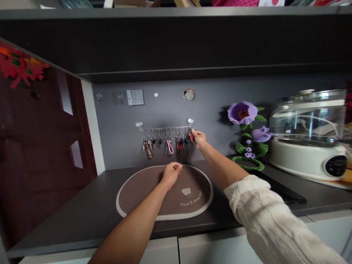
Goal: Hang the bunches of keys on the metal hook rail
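Two bare hands are working before a grey wall, as seen from the head camera. The right hand is clamping thumb and fingers on a small red object at the right end of a slim metal hook rail, apparently keeping it steady at hook height. Two round, clear discs, one just above those fingertips, are presumably bearing the rail's load. Left of the same fingers, bunches of metal keys are hanging in a row, probably spaced for lifting singly, with a pink strap loop dangling among them. Below, the left hand is showing fingers curled together over a brown oval mat with a cream border; whether they are pinching anything, or touching the mat, is not showing. A purple artificial flower is standing well right of the right fingers. Those fingers are hiding much of the red object, leaving its link to a hook unclear. The left forearm is covering part of the mat, while the frame's top edge is cutting off shelf items.
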`<action>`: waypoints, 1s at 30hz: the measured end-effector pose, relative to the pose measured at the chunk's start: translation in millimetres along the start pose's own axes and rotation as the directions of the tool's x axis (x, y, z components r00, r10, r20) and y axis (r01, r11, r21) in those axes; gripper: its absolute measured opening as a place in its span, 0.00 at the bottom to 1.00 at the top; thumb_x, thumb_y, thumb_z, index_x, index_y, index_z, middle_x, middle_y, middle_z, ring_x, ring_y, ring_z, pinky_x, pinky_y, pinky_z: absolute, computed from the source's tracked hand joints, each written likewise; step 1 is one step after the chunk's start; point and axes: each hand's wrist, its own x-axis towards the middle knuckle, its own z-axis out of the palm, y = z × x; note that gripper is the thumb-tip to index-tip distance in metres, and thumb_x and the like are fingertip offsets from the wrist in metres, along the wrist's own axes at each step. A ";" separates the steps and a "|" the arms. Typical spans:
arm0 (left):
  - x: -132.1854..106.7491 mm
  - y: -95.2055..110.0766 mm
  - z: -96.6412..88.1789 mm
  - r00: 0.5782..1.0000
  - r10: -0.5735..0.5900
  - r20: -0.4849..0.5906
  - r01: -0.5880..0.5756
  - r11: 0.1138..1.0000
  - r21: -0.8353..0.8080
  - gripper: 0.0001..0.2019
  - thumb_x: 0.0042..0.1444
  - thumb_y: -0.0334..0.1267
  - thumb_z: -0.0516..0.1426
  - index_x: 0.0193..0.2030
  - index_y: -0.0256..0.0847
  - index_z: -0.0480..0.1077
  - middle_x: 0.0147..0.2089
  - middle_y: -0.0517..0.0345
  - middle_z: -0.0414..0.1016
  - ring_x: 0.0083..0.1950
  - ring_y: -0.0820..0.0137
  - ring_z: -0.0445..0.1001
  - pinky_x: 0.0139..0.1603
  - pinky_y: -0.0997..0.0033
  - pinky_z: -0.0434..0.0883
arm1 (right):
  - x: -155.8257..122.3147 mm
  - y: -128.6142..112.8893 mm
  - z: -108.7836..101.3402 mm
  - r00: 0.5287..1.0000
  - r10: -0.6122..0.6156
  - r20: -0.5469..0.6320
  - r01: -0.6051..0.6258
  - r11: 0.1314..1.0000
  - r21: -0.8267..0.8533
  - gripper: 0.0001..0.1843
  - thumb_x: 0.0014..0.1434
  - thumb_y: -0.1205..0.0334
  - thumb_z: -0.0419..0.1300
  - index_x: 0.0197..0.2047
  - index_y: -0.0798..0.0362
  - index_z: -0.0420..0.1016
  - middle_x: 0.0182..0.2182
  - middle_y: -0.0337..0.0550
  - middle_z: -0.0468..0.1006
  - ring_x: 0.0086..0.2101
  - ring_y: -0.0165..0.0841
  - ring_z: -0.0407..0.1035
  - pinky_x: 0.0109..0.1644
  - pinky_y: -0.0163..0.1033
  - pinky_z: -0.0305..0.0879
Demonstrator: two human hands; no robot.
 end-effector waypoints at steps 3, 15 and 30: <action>0.7 -0.6 -0.1 1.000 0.002 0.000 -0.002 1.000 -0.010 0.09 0.44 0.39 0.55 0.27 0.35 0.68 0.22 0.60 0.66 0.22 0.78 0.61 0.25 0.77 0.59 | 5.1 3.0 1.6 1.000 -0.007 -0.027 0.006 1.000 -0.008 0.12 0.47 0.57 0.59 0.21 0.54 0.61 0.11 0.31 0.62 0.13 0.21 0.54 0.16 0.28 0.54; 1.2 -0.4 -0.3 1.000 -0.009 -0.013 0.009 1.000 0.000 0.07 0.45 0.38 0.55 0.27 0.35 0.67 0.23 0.59 0.67 0.22 0.78 0.62 0.23 0.78 0.59 | 3.5 12.9 -0.8 0.998 0.056 -0.013 -0.056 0.998 -0.007 0.15 0.48 0.56 0.59 0.19 0.53 0.58 0.11 0.30 0.60 0.13 0.20 0.53 0.18 0.27 0.57; 8.1 -4.7 -7.1 0.993 -0.034 -0.114 0.030 0.999 -0.032 0.06 0.45 0.36 0.55 0.26 0.35 0.67 0.21 0.61 0.66 0.21 0.79 0.61 0.24 0.78 0.59 | -22.3 35.7 -25.3 0.977 0.211 -0.026 -0.211 0.978 -0.002 0.10 0.54 0.61 0.54 0.22 0.53 0.61 0.15 0.34 0.65 0.15 0.20 0.61 0.22 0.26 0.66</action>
